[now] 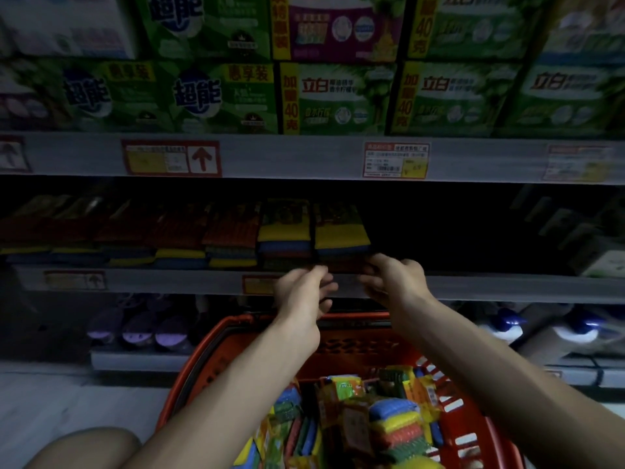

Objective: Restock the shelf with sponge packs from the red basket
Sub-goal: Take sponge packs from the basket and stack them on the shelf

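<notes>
Dim store shelving fills the view, with green detergent boxes (338,96) stacked on the upper tier and rows of sponge packs lying flat along the shelf (507,286) below. You have both arms stretched over the red basket (473,445), which sits low in front of you.

Your left hand (301,292) and right hand (395,282) meet at the shelf's front lip, at the foot of the rightmost stack (341,235). The left fingers are curled inward and the right fingers reach toward the stack's lowest layer. Blur and shadow hide the contact, so I cannot tell whether either hand is pinching a pack or only nudging it.

The remaining stock, loose sponge packs (394,424), lies jumbled in the basket, some on edge and some flat.

Expect these to be very light and squashy, several foam pads in thin, slick film. A pack will likely bow or sag if you lift it by one corner, and the wrap may slide under a loose pinch. Take each one across its short width, thumb on one face and fingers on the other, near the middle. Squeezing should do no harm, though a crushed pack may sit crooked on the stack.
</notes>
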A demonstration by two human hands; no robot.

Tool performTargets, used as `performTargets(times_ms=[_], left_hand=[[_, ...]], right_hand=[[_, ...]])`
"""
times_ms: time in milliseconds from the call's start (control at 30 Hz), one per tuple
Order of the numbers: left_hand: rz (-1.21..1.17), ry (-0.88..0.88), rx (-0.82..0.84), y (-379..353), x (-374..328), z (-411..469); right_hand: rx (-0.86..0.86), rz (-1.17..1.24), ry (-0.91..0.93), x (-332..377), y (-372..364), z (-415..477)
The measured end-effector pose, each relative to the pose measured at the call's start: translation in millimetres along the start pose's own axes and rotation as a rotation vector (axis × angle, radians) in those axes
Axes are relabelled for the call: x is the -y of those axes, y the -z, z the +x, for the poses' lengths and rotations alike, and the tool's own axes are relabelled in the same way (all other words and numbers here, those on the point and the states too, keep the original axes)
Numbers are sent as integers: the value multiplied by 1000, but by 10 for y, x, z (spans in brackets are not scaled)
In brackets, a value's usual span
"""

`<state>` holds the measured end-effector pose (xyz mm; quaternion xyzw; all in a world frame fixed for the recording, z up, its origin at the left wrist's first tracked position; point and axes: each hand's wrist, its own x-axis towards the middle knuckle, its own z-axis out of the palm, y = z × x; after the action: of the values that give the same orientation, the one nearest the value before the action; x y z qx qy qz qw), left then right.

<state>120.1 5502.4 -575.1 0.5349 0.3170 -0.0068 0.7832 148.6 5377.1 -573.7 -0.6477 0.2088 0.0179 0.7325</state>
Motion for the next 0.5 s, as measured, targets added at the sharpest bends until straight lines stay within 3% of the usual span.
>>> performTargets(times_ms=[500], left_hand=[[-120, 51, -51, -53, -57, 114]], right_hand=[[-1, 47, -22, 43, -86, 8]])
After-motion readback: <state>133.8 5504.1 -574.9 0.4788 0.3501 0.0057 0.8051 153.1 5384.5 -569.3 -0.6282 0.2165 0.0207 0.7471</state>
